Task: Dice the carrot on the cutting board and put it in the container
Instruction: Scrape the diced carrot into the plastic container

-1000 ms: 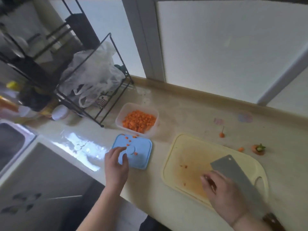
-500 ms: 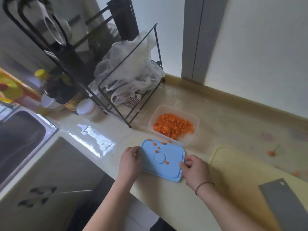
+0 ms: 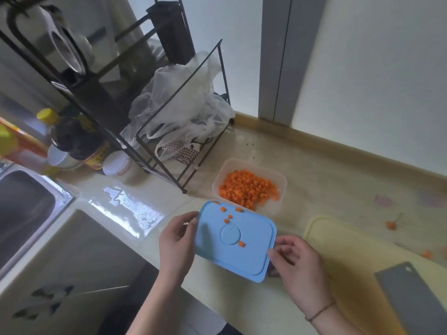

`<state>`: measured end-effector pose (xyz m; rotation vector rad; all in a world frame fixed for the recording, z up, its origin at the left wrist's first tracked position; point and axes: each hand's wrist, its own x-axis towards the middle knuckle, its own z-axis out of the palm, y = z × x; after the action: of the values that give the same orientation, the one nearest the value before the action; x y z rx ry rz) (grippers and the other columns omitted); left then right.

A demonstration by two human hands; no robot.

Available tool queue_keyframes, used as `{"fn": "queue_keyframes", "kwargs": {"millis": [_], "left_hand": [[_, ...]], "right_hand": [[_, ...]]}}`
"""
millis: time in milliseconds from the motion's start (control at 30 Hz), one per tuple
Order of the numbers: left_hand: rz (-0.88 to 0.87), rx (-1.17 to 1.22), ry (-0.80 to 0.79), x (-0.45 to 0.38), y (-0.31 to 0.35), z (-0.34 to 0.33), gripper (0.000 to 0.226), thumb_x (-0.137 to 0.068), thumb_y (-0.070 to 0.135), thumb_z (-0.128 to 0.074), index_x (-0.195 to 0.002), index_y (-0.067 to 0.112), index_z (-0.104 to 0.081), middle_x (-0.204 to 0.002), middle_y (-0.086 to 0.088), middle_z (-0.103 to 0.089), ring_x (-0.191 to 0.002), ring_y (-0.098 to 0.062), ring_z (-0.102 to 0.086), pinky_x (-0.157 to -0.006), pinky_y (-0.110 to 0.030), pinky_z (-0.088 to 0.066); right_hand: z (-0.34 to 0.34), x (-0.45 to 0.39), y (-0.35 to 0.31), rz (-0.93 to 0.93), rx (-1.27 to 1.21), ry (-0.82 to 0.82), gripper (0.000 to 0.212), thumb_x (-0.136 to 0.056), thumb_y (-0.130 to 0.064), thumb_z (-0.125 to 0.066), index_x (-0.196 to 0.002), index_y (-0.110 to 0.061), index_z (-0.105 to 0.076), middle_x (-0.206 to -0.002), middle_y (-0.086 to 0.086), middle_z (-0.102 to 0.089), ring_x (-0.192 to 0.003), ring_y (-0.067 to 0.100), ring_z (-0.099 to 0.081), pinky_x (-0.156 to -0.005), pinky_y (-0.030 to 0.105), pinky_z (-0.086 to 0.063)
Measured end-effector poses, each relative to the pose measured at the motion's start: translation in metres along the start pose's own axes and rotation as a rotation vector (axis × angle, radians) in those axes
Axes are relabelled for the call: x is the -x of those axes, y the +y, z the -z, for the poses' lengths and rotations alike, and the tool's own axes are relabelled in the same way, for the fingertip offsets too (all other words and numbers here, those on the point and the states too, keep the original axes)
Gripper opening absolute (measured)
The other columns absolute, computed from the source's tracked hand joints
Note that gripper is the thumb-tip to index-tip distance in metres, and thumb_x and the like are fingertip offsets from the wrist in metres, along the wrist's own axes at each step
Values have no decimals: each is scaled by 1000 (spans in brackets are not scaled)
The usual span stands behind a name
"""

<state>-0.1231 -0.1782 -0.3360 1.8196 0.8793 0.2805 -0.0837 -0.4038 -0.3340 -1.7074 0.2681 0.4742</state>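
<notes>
Both hands hold the blue lid (image 3: 235,240), a few carrot bits on it, just above the desk (image 3: 338,170). The left hand (image 3: 177,240) pinches its 9 o'clock edge; the right hand (image 3: 296,267) grips the 4 o'clock corner. The container (image 3: 249,186) of diced carrot sits at the lid's 12 o'clock, the cutting board (image 3: 338,250) at 3 o'clock.

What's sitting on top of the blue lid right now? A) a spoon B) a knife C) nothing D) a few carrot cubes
D: several small orange carrot cubes lie scattered on the blue lid, which the left hand and right hand grip at its short ends; the knife rests on the cutting board.
</notes>
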Motion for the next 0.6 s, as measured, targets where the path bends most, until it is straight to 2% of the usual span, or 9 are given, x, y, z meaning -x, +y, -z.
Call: {"fn": "queue_keyframes", "kwargs": {"millis": [133,233,300,400,467,567,600], "left_hand": [[-51,79,-23,-18,24,-14,21,-100,15,-58,-97,27,-75,-101,12,-72,-89,13,-61,-73,-4,-43],[-58,122,-41,-35,37,-26,20,-101,31,-57,-91,32,-75,-94,10,-74,-85,10,-63,-78,-16,-45],[-49,171,-51,-45,40,-31,34,-95,48,-47,-92,30,-76,-85,9,-75,-78,2,-64,-79,-23,-50],[-88,198,-42,-60,39,-39,55,-90,63,-40,-97,24,-78,-83,-1,-72,-77,-10,-60,-80,-32,-50],[-138,160,-31,-67,38,-43,59,-89,67,-37,-96,23,-77,-91,-6,-70,-80,-13,-59,-80,-36,-48],[-218,32,-47,-75,44,-47,49,-95,55,-35,-84,23,-71,-81,3,-63,-75,-2,-55,-71,-28,-44],[-256,-25,-51,-78,46,-49,50,-96,51,-34,-78,18,-67,-78,4,-60,-74,-3,-55,-68,-28,-43]], "right_hand": [[3,-19,-24,-4,-148,19,24,-82,10,-68,-91,-11,-65,-65,10,-70,-54,24,-68,-53,41,-59],[3,-36,-42,-128,-362,18,17,-87,10,-63,-89,-6,-66,-66,13,-69,-49,18,-66,-44,28,-55],[2,-46,-52,-231,-518,14,10,-91,7,-58,-88,1,-65,-68,17,-65,-44,18,-64,-41,23,-53],[5,-59,-61,-300,-631,0,17,-95,11,-48,-88,8,-63,-57,15,-60,-42,21,-63,-41,23,-53],[7,-64,-63,-301,-614,-27,19,-92,17,-45,-88,8,-62,-54,15,-63,-45,22,-65,-44,25,-55],[4,-67,-61,-185,-408,-21,13,-89,12,-58,-89,1,-65,-56,13,-66,-47,20,-65,-49,25,-57],[3,-68,-58,-112,-303,-3,9,-89,6,-63,-89,-2,-66,-55,11,-67,-47,19,-65,-51,26,-58]]}}
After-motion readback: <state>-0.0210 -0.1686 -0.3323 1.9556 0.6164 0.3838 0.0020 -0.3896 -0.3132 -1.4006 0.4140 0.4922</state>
